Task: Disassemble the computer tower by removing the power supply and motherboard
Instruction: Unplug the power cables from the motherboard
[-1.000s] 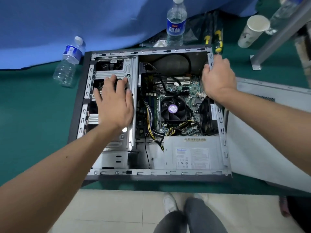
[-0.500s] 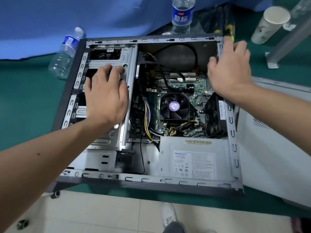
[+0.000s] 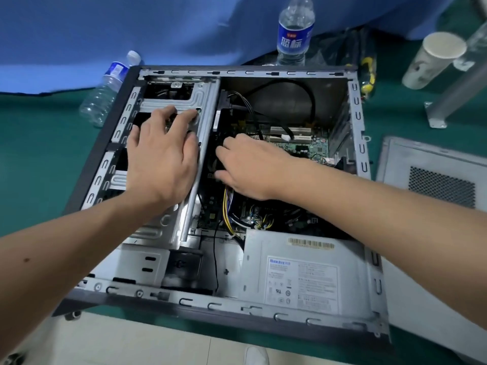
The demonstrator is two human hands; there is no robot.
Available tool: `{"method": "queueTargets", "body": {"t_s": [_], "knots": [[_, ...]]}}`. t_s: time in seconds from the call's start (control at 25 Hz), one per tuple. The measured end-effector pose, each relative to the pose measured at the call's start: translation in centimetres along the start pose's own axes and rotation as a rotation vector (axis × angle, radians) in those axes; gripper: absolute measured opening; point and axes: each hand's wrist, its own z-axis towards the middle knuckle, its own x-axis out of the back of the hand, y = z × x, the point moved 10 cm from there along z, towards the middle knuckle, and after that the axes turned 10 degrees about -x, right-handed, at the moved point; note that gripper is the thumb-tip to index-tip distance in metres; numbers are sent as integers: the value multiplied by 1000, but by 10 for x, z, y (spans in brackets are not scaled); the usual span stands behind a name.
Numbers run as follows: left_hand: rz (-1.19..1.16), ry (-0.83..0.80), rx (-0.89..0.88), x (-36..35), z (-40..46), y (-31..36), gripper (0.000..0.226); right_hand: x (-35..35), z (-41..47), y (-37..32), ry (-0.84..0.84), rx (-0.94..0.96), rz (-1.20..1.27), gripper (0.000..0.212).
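Left hand [image 3: 160,159] flat on the drive cage [image 3: 181,227] — fingers spread, holding the tower [image 3: 237,312] steady. Right hand [image 3: 253,167] down by the motherboard [image 3: 313,147] cables — fingers hidden, cannot tell.

A makeshift repair or teardown workshop: an opened computer tower [image 3: 237,180] lies on a green-covered worktop [image 3: 39,154], its removed side panel [image 3: 434,180] at right, screwdrivers [image 3: 369,72], water bottles [image 3: 295,30] and a paper cup [image 3: 432,59] at the far edge, blue cloth backdrop [image 3: 105,30] behind.

Silver power supply [image 3: 303,272], green motherboard [image 3: 313,147], yellow cables [image 3: 227,206], green table [image 3: 39,154].
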Motion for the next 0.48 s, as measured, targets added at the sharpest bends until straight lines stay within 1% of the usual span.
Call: {"method": "queueTargets", "body": {"t_s": [0.04,0.08,0.12,0.16,0.24,0.28,0.32,0.4,0.48], "knots": [[-4,0,-1,-1,0,0,41,-12,12,1,-71,-30,13,38],[-7,3,0,-1,0,0,41,-22,22,3,-131,-53,39,31],[-7,6,2,0,0,0,41,-29,32,6,-156,-80,66,20],[-6,10,3,0,-1,0,41,-32,38,10,-163,-106,99,11],[-5,15,7,0,-1,-1,41,-37,46,16,-148,-156,165,14],[-4,17,9,0,-1,-2,41,-40,47,18,-140,-182,180,8],[-3,18,8,0,-1,-2,41,-41,47,20,-119,-205,190,11],[-2,18,6,0,-1,-2,41,-44,49,23,-121,-237,216,25],[-1,18,10,-1,-1,-2,43,-49,50,24,-149,-255,211,29]]}}
